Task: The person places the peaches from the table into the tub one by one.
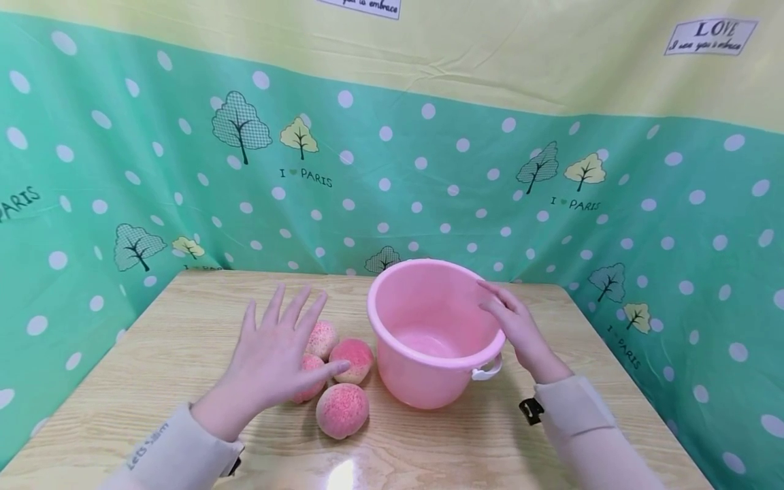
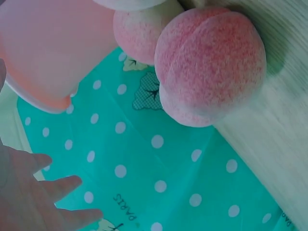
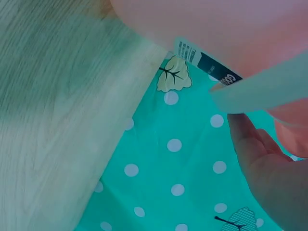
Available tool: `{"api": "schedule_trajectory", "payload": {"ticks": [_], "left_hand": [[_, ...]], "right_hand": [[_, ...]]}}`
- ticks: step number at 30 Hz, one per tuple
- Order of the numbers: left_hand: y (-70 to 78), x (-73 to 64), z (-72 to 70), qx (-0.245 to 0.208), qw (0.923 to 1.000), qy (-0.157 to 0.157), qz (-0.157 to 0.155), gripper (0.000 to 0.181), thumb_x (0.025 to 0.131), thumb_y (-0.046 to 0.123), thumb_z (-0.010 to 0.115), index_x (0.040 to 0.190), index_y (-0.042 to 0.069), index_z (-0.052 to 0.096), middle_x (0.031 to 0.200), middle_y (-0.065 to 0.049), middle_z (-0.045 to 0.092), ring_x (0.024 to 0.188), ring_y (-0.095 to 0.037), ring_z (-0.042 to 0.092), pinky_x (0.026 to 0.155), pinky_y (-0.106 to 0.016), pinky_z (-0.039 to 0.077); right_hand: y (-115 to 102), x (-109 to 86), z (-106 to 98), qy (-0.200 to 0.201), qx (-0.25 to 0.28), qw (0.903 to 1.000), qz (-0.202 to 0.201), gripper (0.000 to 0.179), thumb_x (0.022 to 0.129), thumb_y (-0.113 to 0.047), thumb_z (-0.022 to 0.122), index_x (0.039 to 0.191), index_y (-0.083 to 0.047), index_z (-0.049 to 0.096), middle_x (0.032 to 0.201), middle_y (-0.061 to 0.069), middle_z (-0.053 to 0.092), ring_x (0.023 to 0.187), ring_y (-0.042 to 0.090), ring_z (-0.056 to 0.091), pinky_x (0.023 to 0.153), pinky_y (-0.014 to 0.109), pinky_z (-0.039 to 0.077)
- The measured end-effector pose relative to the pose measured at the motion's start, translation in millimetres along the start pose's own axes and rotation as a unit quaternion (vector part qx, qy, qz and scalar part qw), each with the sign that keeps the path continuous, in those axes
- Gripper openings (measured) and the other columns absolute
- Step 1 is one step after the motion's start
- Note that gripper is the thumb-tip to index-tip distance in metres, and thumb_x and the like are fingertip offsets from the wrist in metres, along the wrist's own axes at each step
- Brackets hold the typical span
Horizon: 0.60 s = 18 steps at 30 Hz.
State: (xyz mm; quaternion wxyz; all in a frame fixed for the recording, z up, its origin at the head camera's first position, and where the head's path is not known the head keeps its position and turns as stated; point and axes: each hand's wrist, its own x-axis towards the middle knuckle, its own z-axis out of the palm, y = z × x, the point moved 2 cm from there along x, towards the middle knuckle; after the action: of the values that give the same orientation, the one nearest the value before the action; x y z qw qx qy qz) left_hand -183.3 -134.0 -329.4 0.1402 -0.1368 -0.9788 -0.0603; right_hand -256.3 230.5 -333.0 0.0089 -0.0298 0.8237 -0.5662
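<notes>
My left hand hovers with fingers spread above several pink-and-cream peaches, which sit close together on the table. It partly covers the leftmost ones and holds nothing. In the left wrist view one peach looms large, with others behind it. Right of the peaches stands a pink plastic bucket, upright, its visible inside bare. My right hand is at the bucket's right rim, its fingers extended over the edge. The bucket's white handle hangs down near that hand in the right wrist view.
The wooden table ends at a green dotted cloth that rises behind it and on both sides. A printed label is on the bucket's outside wall. A light patch gleams at the table's front.
</notes>
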Motion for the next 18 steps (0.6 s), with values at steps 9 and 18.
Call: {"api": "schedule_trajectory", "payload": {"ticks": [9, 18], "left_hand": [[10.6, -6.2, 8.9, 0.003, 0.9998, 0.010, 0.019, 0.104, 0.076, 0.087, 0.047, 0.156, 0.021, 0.031, 0.161, -0.010, 0.031, 0.148, -0.047, 0.020, 0.110, -0.076, 0.016], [18.6, -13.7, 19.0, 0.001, 0.9985, 0.027, 0.048, 0.103, 0.076, 0.090, 0.038, 0.153, 0.021, 0.037, 0.159, -0.010, 0.035, 0.146, -0.046, 0.026, 0.110, -0.075, 0.018]], "right_hand": [[2.7, -0.9, 2.7, -0.001, 0.019, 0.9997, 0.013, 0.061, 0.093, -0.010, 0.049, 0.153, -0.013, 0.036, 0.158, 0.013, 0.032, 0.137, 0.034, 0.039, 0.103, 0.036, 0.039], [3.7, 0.4, 3.2, -0.010, 0.028, 0.9995, 0.014, 0.067, 0.089, -0.006, 0.046, 0.154, -0.013, 0.033, 0.158, 0.015, 0.031, 0.134, 0.033, 0.039, 0.094, 0.029, 0.042]]}}
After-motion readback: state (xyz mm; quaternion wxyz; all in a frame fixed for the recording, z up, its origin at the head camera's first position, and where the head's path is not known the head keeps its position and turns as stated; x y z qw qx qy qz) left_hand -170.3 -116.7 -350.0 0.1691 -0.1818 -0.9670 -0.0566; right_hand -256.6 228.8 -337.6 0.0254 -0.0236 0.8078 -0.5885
